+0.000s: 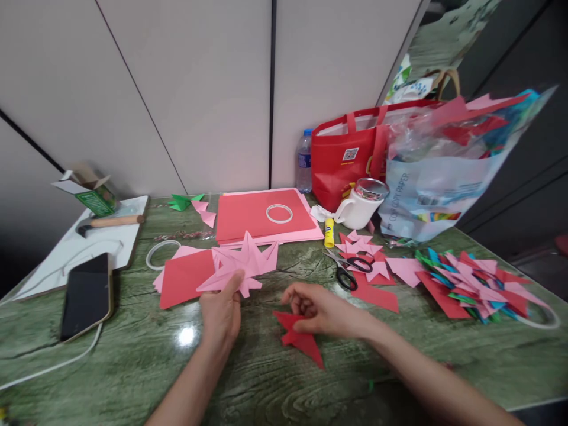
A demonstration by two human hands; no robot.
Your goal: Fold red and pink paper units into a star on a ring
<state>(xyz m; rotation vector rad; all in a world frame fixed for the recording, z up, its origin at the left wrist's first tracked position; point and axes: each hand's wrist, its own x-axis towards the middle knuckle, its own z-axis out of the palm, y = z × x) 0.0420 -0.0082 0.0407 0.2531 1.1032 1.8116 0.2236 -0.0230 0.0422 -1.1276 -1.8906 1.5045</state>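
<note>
A pink folded-paper star (245,260) with several points is pinched in my left hand (222,313), thumb on top. It is raised over a red paper sheet (186,277) that lies on pink paper. My right hand (326,310) has its fingers curled and its thumb across a small red folded-paper piece (304,345), just right of my left hand. The fingers behind that piece are partly hidden. Beyond my right hand lie black-handled scissors (348,271), a yellow glue stick (329,232) and pink and red folded pieces (361,248).
Red sheets (248,213) with a white ring (279,213) lie at the back. A white mug (361,207), red bag (332,165) and water bottle (304,163) stand behind. At right is a colourful folded-paper pile (479,281); at left, a phone (87,296) and hammer (110,221).
</note>
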